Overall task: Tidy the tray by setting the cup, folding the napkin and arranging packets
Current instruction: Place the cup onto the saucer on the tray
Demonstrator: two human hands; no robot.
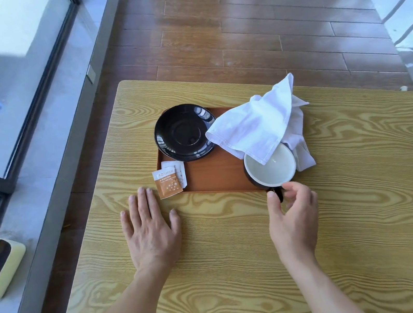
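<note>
Here the tray (214, 179) carries the napkin (255, 126), draped into my cup (270, 169) at 4 o'clock; lifting could drag it. My left hand (149, 231) lies flat, my right hand (291, 213) pinches the cup's handle.

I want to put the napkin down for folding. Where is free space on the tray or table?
On the brown tray, one bare strip lies between the sugar packets, black saucer and white-lined cup. The tray's right side is crowded by the white napkin. The wooden table is bare right of it.
</note>
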